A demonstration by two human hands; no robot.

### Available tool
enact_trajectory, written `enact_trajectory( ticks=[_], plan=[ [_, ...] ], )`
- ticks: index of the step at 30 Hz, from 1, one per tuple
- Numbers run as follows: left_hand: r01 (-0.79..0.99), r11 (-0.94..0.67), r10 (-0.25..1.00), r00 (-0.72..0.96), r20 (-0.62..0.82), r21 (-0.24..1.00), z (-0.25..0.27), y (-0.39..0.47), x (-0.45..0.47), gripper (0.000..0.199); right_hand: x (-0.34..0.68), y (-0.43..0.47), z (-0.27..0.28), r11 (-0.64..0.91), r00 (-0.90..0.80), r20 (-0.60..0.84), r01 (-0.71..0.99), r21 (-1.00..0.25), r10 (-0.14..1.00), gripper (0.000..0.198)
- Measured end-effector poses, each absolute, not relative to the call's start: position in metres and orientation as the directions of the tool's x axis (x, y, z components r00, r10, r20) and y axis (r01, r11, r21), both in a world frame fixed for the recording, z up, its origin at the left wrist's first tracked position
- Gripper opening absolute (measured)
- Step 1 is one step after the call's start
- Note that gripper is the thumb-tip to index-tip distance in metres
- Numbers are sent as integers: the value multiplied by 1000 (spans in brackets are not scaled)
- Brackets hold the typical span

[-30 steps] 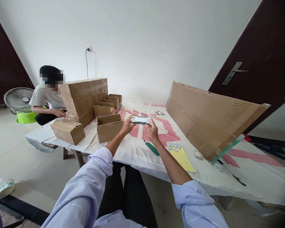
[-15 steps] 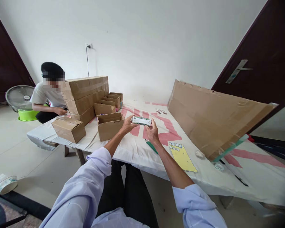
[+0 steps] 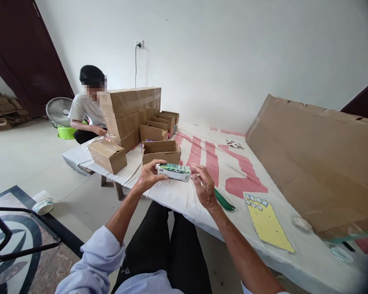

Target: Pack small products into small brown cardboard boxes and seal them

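A small green-and-white carton point(image 3: 174, 172) is held nearly level above the front of the table. My left hand point(image 3: 149, 176) pinches its left end, thumb in front and fingers behind. At its right end, the bent fingers and thumb of my right hand point(image 3: 204, 187) close in on the corner; the exact contact is hard to make out. Just behind the carton stands an open cardboard box point(image 3: 161, 152). A green-handled tool point(image 3: 224, 201) lies on the cloth beside my right wrist, its front part hidden by that hand.
Taped cardboard boxes point(image 3: 131, 116) are stacked at the left, with several open boxes point(image 3: 159, 124) alongside. A closed box point(image 3: 108, 155) sits at the left corner. One person point(image 3: 87, 108) crouches beyond. A yellow cutout point(image 3: 268, 222) and a large cardboard panel point(image 3: 313, 163) occupy the right side.
My view has turned left. The carton has come lower and nearer, tilting so its green side shows. My right hand's grip has shifted to the carton's right end.
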State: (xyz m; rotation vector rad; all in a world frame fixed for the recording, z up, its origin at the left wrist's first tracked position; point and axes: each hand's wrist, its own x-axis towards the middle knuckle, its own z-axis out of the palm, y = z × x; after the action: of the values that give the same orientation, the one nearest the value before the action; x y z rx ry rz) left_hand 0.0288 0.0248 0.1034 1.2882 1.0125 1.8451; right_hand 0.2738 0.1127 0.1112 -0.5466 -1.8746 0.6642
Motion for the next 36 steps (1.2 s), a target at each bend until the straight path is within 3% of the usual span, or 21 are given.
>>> enact_trajectory(
  ticks=[3,7,11,14,17,24,28,33,36],
  plan=[
    [-124,-422,842,-420,338,898,79,-5,1,67,250,139,116,796,-456,671,161,-583,584,44],
    [-172,-391,774,-594,221,904,57,-38,-29,70,206,176,132,860,-623,593,342,-379,510,55],
    [-168,-400,665,-730,159,901,47,-58,-52,72,164,201,152,808,-727,354,547,-219,588,62],
    [-137,-408,614,-773,160,903,45,-67,-66,72,149,210,163,751,-709,260,647,-131,656,43],
    [-87,-408,560,-810,174,909,43,-72,-77,71,162,206,161,756,-706,314,650,-68,635,19],
    [-1,-276,558,-815,160,961,22,-62,-92,72,273,160,121,834,-645,631,551,-5,430,20],
    [36,-210,609,-777,160,977,10,-28,-99,73,310,138,112,848,-611,718,526,56,332,19],
    [132,-167,657,-724,210,977,9,24,-110,67,315,136,112,862,-591,747,505,49,304,18],
    [128,-160,667,-717,203,979,13,46,-116,66,317,141,111,861,-551,755,508,-35,356,23]
  ],
)
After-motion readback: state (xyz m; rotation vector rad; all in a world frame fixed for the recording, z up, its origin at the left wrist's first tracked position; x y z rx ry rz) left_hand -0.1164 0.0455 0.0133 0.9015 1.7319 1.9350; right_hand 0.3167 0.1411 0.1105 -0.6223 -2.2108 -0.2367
